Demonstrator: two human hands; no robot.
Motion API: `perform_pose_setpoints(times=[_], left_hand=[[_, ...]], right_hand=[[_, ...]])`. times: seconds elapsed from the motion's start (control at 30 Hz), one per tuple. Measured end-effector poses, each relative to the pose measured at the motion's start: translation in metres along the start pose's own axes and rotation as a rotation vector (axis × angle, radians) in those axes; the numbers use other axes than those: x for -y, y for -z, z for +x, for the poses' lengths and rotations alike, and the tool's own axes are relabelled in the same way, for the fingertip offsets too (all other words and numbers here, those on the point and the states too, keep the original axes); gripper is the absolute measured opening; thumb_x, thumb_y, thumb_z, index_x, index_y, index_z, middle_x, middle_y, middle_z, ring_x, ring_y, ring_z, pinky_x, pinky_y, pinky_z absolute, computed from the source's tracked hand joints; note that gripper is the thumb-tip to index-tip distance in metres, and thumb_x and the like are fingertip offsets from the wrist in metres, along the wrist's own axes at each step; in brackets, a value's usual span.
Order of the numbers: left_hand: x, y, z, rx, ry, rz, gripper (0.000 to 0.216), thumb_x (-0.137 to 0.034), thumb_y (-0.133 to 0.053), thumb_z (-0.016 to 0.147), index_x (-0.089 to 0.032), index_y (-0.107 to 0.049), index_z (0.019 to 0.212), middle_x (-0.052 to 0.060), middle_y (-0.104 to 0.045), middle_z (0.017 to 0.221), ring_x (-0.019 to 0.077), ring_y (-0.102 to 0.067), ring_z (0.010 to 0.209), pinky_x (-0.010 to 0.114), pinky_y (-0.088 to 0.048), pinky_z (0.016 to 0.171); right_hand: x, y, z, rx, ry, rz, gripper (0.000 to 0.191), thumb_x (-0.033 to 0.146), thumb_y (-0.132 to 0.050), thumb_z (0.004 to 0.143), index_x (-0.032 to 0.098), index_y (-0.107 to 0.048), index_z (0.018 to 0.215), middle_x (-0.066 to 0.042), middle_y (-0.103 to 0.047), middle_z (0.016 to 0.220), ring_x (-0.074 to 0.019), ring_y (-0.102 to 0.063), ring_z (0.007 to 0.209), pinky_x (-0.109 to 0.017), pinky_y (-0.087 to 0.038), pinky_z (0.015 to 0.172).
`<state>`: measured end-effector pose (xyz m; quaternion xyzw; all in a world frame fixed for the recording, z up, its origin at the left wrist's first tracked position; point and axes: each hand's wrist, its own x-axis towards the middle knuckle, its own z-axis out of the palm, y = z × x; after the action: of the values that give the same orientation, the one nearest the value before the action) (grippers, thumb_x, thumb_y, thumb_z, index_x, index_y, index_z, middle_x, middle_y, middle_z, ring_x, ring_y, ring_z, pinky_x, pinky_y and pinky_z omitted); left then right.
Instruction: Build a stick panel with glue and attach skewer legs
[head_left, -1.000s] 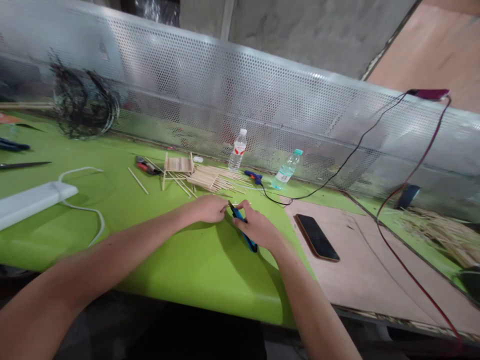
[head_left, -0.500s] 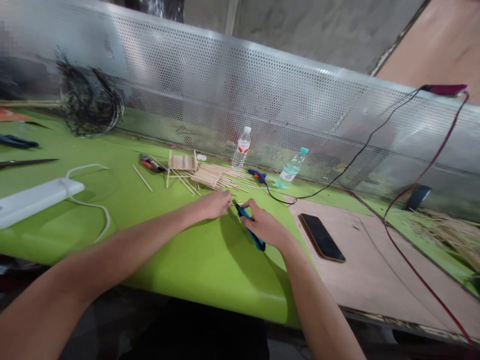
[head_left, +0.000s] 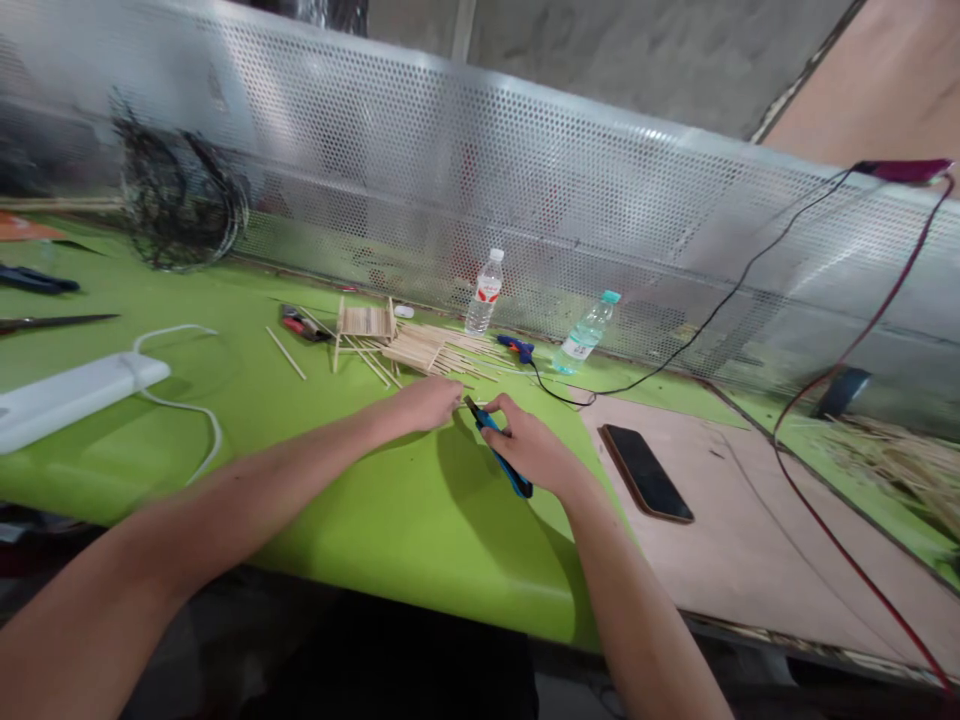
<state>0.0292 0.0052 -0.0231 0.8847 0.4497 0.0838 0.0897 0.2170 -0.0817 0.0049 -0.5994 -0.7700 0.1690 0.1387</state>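
Hardly anything has moved since the earlier frame: on the near side of one clear, white-capped plastic bottle (head_left: 484,300), the right hand (head_left: 529,440) clamps one partly covered blue-and-black tool (head_left: 513,475); just apart, the left hand (head_left: 435,402) curls, its grip hidden, so I cannot tell what it holds.

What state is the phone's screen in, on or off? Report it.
Off, it appears: the phone lies face up on the pinkish board, its screen uniformly dark with nothing lit.
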Motion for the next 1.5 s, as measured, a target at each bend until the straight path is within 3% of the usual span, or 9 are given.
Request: perform_pose_setpoints(times=[0.23,0.43,0.63,0.8,0.93,1.23,1.5], left_hand=[[0.004,-0.004,0.002,-0.019,-0.047,0.043,0.017,-0.017,-0.051,0.093,-0.016,-0.068,0.095,0.012,-0.074,0.094,0.0233,-0.069,0.082,0.029,-0.045,0.068],[0.002,-0.002,0.002,0.012,-0.008,-0.008,0.021,-0.020,-0.050,0.094,-0.016,-0.070,0.094,0.013,-0.074,0.094,0.0233,-0.069,0.080,0.029,-0.047,0.069],[0.003,-0.001,0.001,-0.005,-0.018,-0.016,0.021,-0.018,-0.050,0.093,-0.015,-0.070,0.096,0.015,-0.074,0.096,0.0260,-0.070,0.085,0.032,-0.049,0.073],[-0.001,-0.001,0.000,0.020,0.015,-0.038,0.017,-0.015,-0.052,0.091,-0.015,-0.069,0.095,0.014,-0.074,0.096,0.0256,-0.070,0.083,0.031,-0.050,0.071],[0.000,-0.004,0.002,-0.019,-0.011,-0.005,0.020,-0.017,-0.050,0.092,-0.015,-0.069,0.100,0.016,-0.075,0.098,0.0278,-0.071,0.087,0.033,-0.051,0.073],[-0.004,0.000,0.003,0.048,0.004,0.053,0.023,-0.015,-0.050,0.088,-0.017,-0.071,0.098,0.015,-0.076,0.096,0.0272,-0.072,0.083,0.031,-0.050,0.068],[-0.005,-0.001,0.001,0.031,0.024,0.065,0.025,-0.016,-0.047,0.090,-0.017,-0.071,0.098,0.014,-0.076,0.094,0.0267,-0.071,0.080,0.031,-0.049,0.068]], right_hand=[[0.003,-0.007,0.006,-0.042,-0.030,-0.014,0.027,0.029,-0.051,0.098,0.022,-0.051,0.123,0.001,-0.059,0.068,-0.0178,-0.054,0.060,-0.026,-0.027,0.058],[0.000,0.003,0.000,0.028,-0.018,0.049,0.026,0.032,-0.051,0.097,0.025,-0.053,0.122,0.004,-0.053,0.061,-0.0180,-0.051,0.056,-0.027,-0.027,0.056],[0.003,-0.003,0.004,-0.023,-0.033,0.031,0.027,0.031,-0.051,0.096,0.023,-0.053,0.122,0.004,-0.054,0.062,-0.0180,-0.050,0.056,-0.028,-0.027,0.058],[-0.001,0.003,0.001,0.040,-0.023,0.065,0.028,0.035,-0.050,0.097,0.025,-0.052,0.123,0.006,-0.050,0.058,-0.0174,-0.048,0.053,-0.028,-0.027,0.056],[-0.003,-0.001,0.004,0.007,-0.021,0.065,0.028,0.035,-0.050,0.097,0.024,-0.051,0.123,0.006,-0.050,0.058,-0.0181,-0.050,0.054,-0.028,-0.026,0.054],[-0.005,-0.001,0.004,0.013,-0.030,0.093,0.028,0.037,-0.051,0.096,0.025,-0.053,0.122,0.006,-0.050,0.058,-0.0171,-0.049,0.053,-0.027,-0.027,0.055],[-0.005,-0.006,0.008,-0.013,-0.039,0.081,0.029,0.037,-0.052,0.096,0.025,-0.054,0.122,0.005,-0.052,0.058,-0.0166,-0.047,0.051,-0.028,-0.026,0.054]])
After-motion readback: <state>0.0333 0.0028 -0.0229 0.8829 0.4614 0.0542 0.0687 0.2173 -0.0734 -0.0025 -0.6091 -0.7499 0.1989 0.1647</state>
